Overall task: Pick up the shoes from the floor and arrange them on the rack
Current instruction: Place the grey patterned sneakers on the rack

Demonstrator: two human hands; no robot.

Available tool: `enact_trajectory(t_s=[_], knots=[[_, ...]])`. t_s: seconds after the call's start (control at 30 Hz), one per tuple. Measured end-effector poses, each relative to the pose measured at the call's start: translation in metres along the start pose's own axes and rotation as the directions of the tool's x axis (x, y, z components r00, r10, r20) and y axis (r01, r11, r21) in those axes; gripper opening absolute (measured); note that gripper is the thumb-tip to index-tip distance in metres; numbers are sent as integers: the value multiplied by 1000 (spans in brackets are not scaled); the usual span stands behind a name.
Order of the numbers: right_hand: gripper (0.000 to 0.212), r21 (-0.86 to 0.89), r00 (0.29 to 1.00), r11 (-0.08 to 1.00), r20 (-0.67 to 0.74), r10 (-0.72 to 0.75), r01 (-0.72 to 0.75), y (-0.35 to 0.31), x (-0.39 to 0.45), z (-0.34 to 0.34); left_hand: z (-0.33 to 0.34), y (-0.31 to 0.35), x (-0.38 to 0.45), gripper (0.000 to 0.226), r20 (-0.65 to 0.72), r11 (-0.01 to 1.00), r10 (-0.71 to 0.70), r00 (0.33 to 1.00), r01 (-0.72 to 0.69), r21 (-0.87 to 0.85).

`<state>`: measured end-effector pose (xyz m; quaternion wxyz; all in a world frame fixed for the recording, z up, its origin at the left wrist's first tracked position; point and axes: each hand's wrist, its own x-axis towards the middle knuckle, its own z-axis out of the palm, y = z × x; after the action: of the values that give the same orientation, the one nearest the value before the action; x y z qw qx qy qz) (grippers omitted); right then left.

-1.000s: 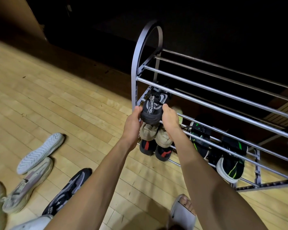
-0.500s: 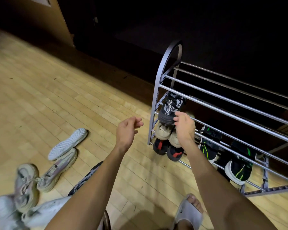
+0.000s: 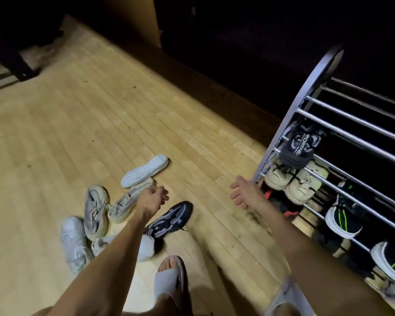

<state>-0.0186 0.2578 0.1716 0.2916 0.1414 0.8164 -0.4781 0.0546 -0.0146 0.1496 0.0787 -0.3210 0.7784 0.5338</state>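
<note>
Rack (image 3: 306, 106) at your right, shoes on its tiers: one shoe (image 3: 298, 149) on bars above shoe pair (image 3: 292, 181). Loose shoes (image 3: 96, 210) on floor (image 3: 78, 124) at your left front. Your hands between.

A single wide-angle view looks from the person's head, forward and steeply down at the wooden floor (image 3: 82, 124). It faces slightly left of the rack (image 3: 324, 71), which runs off the right edge, cut short there. Both forearms reach into the picture from the bottom edge, so the left hand (image 3: 153, 199) and right hand (image 3: 244, 192) sit near mid-frame, close to the lens. The loose shoes (image 3: 96, 208) lie low and left (straight lines bow towards the edges, as wide lenses do). No second view shares the scene. The far background is dark.
</note>
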Motion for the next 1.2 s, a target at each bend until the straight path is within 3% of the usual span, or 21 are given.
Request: enact_trajectory(t_s=[0.17,0.3,0.53,0.9,1.2], knots=[[46,-5,993,996,80,87,-87,11,29,40,-10,-40,28,27,6,986,-59,998,57,156],[47,-145,980,983,151,131,-109,34,54,64,-17,-69,55,25,95,940,-110,989,72,334],[45,-139,982,982,122,143,-126,52,93,77,-21,-124,81,22,105,843,-166,981,86,531],[43,-156,971,976,160,180,-155,61,113,127,10,-168,98,27,91,802,-227,970,133,583],[45,-312,971,947,195,138,-72,84,126,143,15,-196,117,41,-7,788,-261,965,217,577]])
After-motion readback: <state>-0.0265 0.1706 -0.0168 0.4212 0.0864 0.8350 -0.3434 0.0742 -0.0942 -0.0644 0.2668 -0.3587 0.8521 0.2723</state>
